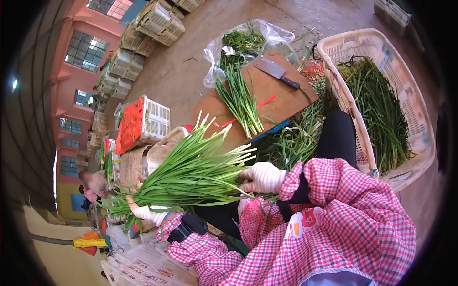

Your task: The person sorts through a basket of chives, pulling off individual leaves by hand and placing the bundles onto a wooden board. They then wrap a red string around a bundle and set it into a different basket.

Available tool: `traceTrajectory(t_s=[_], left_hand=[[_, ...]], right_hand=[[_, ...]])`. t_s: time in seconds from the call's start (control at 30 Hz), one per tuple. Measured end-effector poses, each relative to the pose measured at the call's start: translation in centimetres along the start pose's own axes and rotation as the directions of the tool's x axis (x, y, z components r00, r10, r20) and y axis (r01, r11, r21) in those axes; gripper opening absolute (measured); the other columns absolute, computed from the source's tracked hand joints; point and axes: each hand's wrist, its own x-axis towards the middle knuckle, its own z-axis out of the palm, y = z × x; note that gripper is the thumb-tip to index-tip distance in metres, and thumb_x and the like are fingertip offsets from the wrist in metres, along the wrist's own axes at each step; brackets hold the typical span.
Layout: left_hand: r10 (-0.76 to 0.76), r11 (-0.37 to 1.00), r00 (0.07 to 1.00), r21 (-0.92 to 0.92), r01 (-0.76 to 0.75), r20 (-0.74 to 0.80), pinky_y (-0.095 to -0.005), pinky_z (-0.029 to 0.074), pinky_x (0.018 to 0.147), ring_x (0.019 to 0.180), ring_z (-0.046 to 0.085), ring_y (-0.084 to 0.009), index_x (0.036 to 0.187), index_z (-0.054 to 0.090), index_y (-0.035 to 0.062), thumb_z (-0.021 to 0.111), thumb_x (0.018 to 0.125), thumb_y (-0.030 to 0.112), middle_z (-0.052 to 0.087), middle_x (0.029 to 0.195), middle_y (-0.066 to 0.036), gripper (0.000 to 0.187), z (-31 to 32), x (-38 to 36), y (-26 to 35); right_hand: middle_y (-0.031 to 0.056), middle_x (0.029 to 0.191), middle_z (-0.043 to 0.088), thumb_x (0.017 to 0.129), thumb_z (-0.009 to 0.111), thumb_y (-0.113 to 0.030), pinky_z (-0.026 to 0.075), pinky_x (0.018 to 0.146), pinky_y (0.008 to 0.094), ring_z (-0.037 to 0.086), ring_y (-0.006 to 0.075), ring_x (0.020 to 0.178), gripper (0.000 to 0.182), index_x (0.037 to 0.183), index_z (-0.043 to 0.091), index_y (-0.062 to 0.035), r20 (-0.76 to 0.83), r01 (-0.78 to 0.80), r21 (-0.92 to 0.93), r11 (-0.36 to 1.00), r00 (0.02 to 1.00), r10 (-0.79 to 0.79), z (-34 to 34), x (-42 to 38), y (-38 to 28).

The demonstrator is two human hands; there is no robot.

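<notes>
Two gloved hands grip one big bunch of green garlic chives (191, 171), held across the lap. Left hand (145, 213) is closed round the leafy end, underneath, taking the weight; right hand (262, 177) is closed on the stalks nearer the white cut ends, prob. to keep the stems lined up & even. Hands are well apart along the bunch, so it stays level w/out sagging. White ends fan out toward the cutting board (267, 95).

On that wooden surface a smaller bunch (241, 100) lies flat, ends roughly aligned, w/ a cleaver (276, 71) just beside it, blade flat, handle pointing toward the person for an easy grab. Red bands (267, 101) lie loose on the board near the small bunch. Clear plastic bag (248, 43) w/ more greens sits at the far edge of the board. White plastic basket (381, 105) to the right holds a long heap of greens, within reach. Loose leaves lie between board & basket. Stacked crates (152, 21) stand further off on the concrete floor; another person is bent over at left.
</notes>
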Motion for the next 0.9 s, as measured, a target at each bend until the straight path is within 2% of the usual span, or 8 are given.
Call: traceTrajectory(t_s=[0.03,0.17,0.23,0.37,0.57,0.63,0.7,0.9], left_hand=[[0.012,1.0,1.0,0.007,-0.012,0.011,-0.0486,0.047,0.088,0.091,0.06,-0.0296,0.091,0.059,0.0056,0.061,0.078,0.024,0.061,0.079,-0.009,0.022,0.1,-0.2,-0.2],[0.047,0.999,0.997,0.009,-0.047,0.061,-0.0472,0.047,0.089,0.086,0.061,-0.0284,0.09,0.06,0.005,0.06,0.079,0.024,0.062,0.077,-0.009,0.022,-0.5,0.4,-0.2],[0.048,0.998,0.998,0.039,-0.05,0.049,-0.0473,0.041,0.092,0.104,0.052,-0.0269,0.109,0.053,0.0078,0.06,0.081,0.033,0.054,0.113,-0.01,0.039,-1.3,1.5,-0.1],[-0.053,0.996,0.979,0.075,0.039,0.198,-0.0502,0.043,0.089,0.1,0.055,-0.0276,0.103,0.059,0.0109,0.06,0.082,0.035,0.06,0.105,-0.008,0.032,-4.6,4.2,1.3],[-0.054,0.998,0.945,0.058,0.037,0.323,-0.0492,0.045,0.087,0.097,0.057,-0.0254,0.091,0.061,0.0114,0.054,0.086,0.033,0.062,0.098,-0.006,0.023,-6.7,5.8,0.9],[-0.02,0.999,0.935,0.032,0.01,0.353,-0.0476,0.044,0.086,0.095,0.056,-0.0241,0.089,0.061,0.011,0.052,0.087,0.031,0.062,0.096,-0.005,0.022,-6.6,6.1,0.8],[-0.101,0.987,0.889,-0.07,0.147,0.446,-0.0431,0.042,0.087,0.09,0.055,-0.0214,0.086,0.059,0.0103,0.05,0.088,0.029,0.059,0.088,-0.003,0.021,-6.8,6.2,1.6],[-0.04,0.985,0.917,-0.14,0.104,0.397,-0.0411,0.037,0.103,0.077,0.056,-0.0161,0.081,0.06,0.0058,0.051,0.086,0.021,0.056,0.071,-0.003,0.019,-4.3,3.5,1.2]], right_hand=[[0.0115,0.075,0.065,0.078,0.064,-0.031,0.05,0.065,0.0347,0.065,0.0245,0.068,0.034,0.103,0.064,-0.0085,-0.137,0.068,0.029,0.997,0.988,-0.064,1.2,0.7,0.9],[0.0036,0.063,0.06,0.079,0.064,-0.019,0.045,0.05,0.0253,0.055,0.0101,0.052,0.023,0.097,0.065,-0.0049,-0.073,-0.069,0.571,0.818,0.988,0.134,3.5,2.0,1.4],[0.0012,0.061,0.058,0.08,0.065,-0.018,0.043,0.046,0.0232,0.054,0.0086,0.05,0.016,0.087,0.064,-0.0044,0.022,-0.077,0.793,0.605,0.995,0.098,3.8,2.0,1.7],[0.006,0.065,0.061,0.084,0.064,-0.022,0.047,0.048,0.0249,0.06,0.013,0.055,0.022,0.089,0.057,-0.0016,0.391,-0.099,0.798,0.594,0.836,-0.386,0.6,-1.4,1.5],[0.0034,0.075,0.061,0.088,0.062,-0.016,0.047,0.059,0.0266,0.056,0.0093,0.066,0.019,0.093,0.055,0.0012,0.673,-0.001,0.537,0.844,0.604,-0.427,-3.0,-5.0,1.9],[0.0092,0.078,0.064,0.082,0.064,-0.024,0.049,0.068,0.0338,0.061,0.0182,0.075,0.025,0.096,0.061,-0.0033,0.67,0.099,0.243,0.965,0.702,-0.241,-4.8,-7.0,4.0],[0.0145,0.08,0.064,0.08,0.062,-0.032,0.049,0.069,0.0373,0.063,0.028,0.078,0.032,0.101,0.062,-0.0091,0.548,0.173,-0.569,0.804,0.809,0.213,-6.5,-7.8,5.0],[0.0183,0.068,0.061,0.079,0.062,-0.041,0.049,0.062,0.0443,0.061,0.038,0.068,0.045,0.114,0.056,-0.0132,-0.137,0.005,-0.314,0.949,0.989,-0.05,-4.7,-5.5,2.6]])
